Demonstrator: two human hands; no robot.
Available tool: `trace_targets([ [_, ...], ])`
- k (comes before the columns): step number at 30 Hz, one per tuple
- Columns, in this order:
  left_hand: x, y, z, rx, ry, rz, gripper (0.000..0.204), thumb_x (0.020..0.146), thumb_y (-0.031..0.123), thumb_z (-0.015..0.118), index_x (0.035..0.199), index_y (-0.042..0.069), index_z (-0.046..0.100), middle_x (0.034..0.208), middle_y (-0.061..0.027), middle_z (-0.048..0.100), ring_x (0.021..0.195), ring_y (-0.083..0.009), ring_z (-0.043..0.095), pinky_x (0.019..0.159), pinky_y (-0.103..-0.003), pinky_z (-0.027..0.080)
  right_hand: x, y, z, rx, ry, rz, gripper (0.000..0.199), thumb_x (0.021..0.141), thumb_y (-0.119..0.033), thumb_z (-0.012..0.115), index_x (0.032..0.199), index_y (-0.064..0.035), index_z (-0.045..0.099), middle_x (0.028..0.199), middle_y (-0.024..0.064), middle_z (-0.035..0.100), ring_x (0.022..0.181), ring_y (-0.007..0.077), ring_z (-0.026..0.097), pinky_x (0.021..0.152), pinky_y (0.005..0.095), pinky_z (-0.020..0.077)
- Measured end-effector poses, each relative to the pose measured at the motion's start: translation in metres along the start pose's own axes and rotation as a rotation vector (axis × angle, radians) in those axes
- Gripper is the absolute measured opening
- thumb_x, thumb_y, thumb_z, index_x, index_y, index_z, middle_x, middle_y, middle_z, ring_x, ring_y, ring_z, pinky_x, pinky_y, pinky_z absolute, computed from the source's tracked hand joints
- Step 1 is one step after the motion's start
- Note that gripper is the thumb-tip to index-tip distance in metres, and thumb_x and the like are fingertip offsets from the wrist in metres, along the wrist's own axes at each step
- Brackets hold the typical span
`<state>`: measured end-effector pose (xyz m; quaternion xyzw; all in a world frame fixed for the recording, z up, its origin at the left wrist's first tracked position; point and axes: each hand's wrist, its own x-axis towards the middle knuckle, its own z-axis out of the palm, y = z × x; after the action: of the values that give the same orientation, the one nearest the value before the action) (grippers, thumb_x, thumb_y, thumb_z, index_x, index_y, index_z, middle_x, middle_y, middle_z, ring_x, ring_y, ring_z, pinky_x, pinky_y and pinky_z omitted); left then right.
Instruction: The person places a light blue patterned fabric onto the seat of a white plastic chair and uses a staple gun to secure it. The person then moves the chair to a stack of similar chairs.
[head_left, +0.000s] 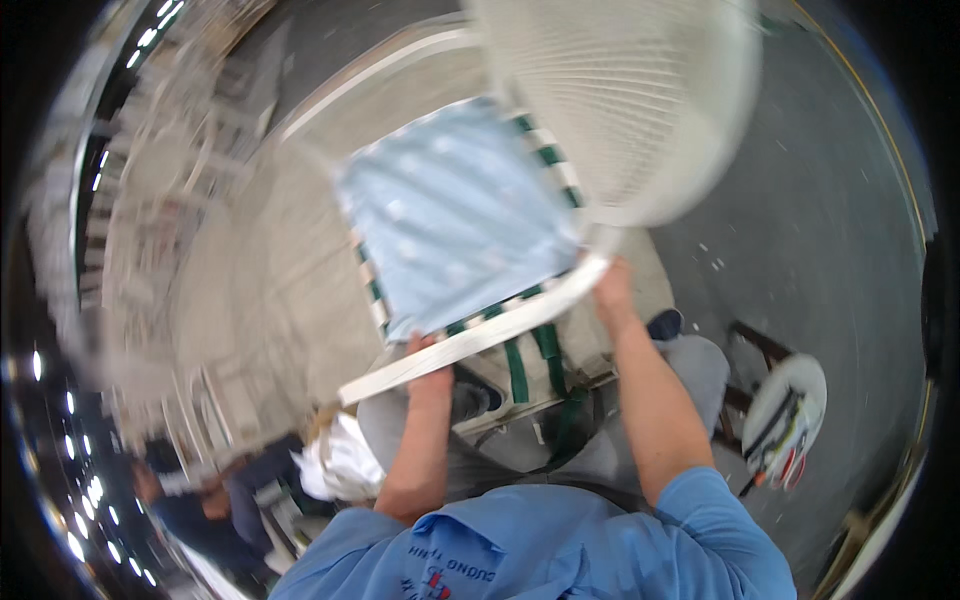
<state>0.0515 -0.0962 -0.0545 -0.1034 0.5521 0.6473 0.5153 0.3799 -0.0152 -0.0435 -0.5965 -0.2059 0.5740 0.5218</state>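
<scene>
In front of me is a white chair with a woven cane-like backrest, tilted and blurred by motion. A light blue cushion-like cloth pad covers its seat. Green-and-white webbing shows around the pad's edges. My left hand is closed on the chair near the left end of its curved white rail, with the fingers partly hidden. By the rail's right end, near the base of the backrest, my right hand grips the chair; its fingertips are out of sight. Loose green straps hang below the rail.
On my right stands a small round-topped stool carrying scissors and other hand tools. A white bag lies by my left leg. Farther left another person sits, with stacked pale chair frames beyond. Pale sheeting spreads beneath the chair.
</scene>
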Motion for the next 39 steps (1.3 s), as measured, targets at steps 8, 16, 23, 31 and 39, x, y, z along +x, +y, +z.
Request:
trace_targets([
  [8, -0.046, -0.007, 0.002, -0.210, -0.010, -0.053, 0.020, 0.092, 0.023, 0.068, 0.079, 0.017, 0.055, 0.062, 0.0009, 0.058, 0.060, -0.0157, 0.057, 0.062, -0.034, 0.052, -0.005, 0.000, -0.011, 0.088, -0.041, 0.156, 0.021, 0.083, -0.013, 0.078, 0.095, -0.0109, 0.061, 0.068, -0.0019, 0.055, 0.055, 0.0102, 0.053, 0.055, 0.0267, 0.0469],
  [16, -0.072, 0.004, 0.021, -0.170, 0.049, -0.078, 0.024, 0.094, 0.029, 0.067, 0.076, 0.017, 0.055, 0.063, 0.0020, 0.058, 0.060, -0.0130, 0.058, 0.067, -0.032, 0.054, 0.003, -0.010, -0.008, -0.009, 0.057, 0.118, 0.012, 0.089, -0.015, 0.072, 0.088, -0.0061, 0.064, 0.065, -0.0016, 0.055, 0.056, 0.0090, 0.051, 0.056, 0.0270, 0.0480],
  [23, -0.066, 0.014, 0.030, -0.294, 0.010, -0.087, 0.031, 0.096, 0.032, 0.063, 0.069, 0.017, 0.057, 0.057, 0.0035, 0.058, 0.055, -0.0126, 0.058, 0.064, -0.031, 0.056, -0.001, -0.014, -0.006, -0.080, 0.091, 0.145, 0.013, 0.089, -0.015, 0.073, 0.091, -0.0061, 0.064, 0.068, -0.0015, 0.055, 0.059, 0.0091, 0.051, 0.060, 0.0286, 0.0487],
  [31, -0.064, 0.011, 0.014, -0.273, 0.113, -0.122, 0.031, 0.094, 0.027, 0.066, 0.067, 0.017, 0.055, 0.053, 0.0060, 0.051, 0.052, -0.0105, 0.055, 0.063, -0.031, 0.055, -0.003, -0.015, -0.004, -0.011, 0.066, 0.140, 0.012, 0.090, -0.015, 0.072, 0.091, -0.0068, 0.063, 0.066, -0.0019, 0.054, 0.059, 0.0090, 0.052, 0.061, 0.0293, 0.0496],
  [39, -0.069, 0.013, 0.013, -0.313, 0.081, -0.119, 0.033, 0.093, 0.029, 0.067, 0.065, 0.017, 0.055, 0.055, 0.0060, 0.054, 0.055, -0.0106, 0.057, 0.067, -0.030, 0.055, 0.001, -0.010, -0.007, -0.044, 0.065, 0.143, 0.016, 0.088, -0.019, 0.074, 0.091, -0.0069, 0.063, 0.063, -0.0015, 0.054, 0.054, 0.0088, 0.051, 0.056, 0.0292, 0.0503],
])
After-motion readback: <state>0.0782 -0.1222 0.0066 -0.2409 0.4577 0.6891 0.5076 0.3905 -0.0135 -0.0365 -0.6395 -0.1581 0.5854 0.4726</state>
